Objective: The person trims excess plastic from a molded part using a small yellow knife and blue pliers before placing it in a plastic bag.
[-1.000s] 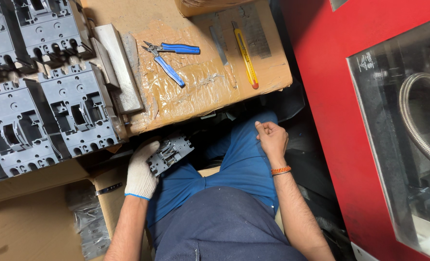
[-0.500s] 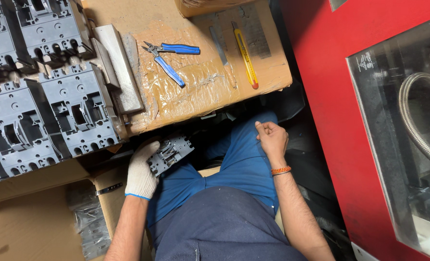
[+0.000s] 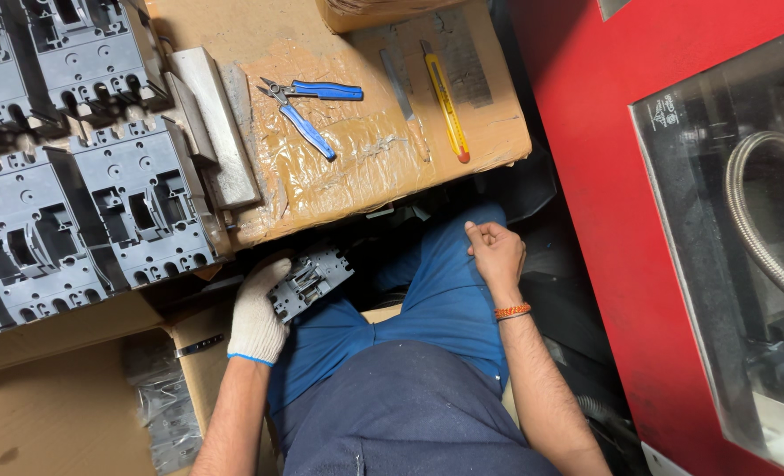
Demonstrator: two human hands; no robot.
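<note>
Our gloved left hand (image 3: 258,317) with its grip clamped on a grey plastic housing (image 3: 311,278), our bare right hand (image 3: 495,251) loosely curled on our knee, holding nothing we can see, blue pliers (image 3: 308,110) on the tabletop (image 3: 260,31)

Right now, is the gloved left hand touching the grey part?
Touching. The head view shows the left hand with its gloved fingers wrapped on the edge of the grey part, no gap between them.

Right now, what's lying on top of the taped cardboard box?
Blue-handled pliers, a yellow utility knife, a file and a grey metal block. The box's contents are hidden.
</note>
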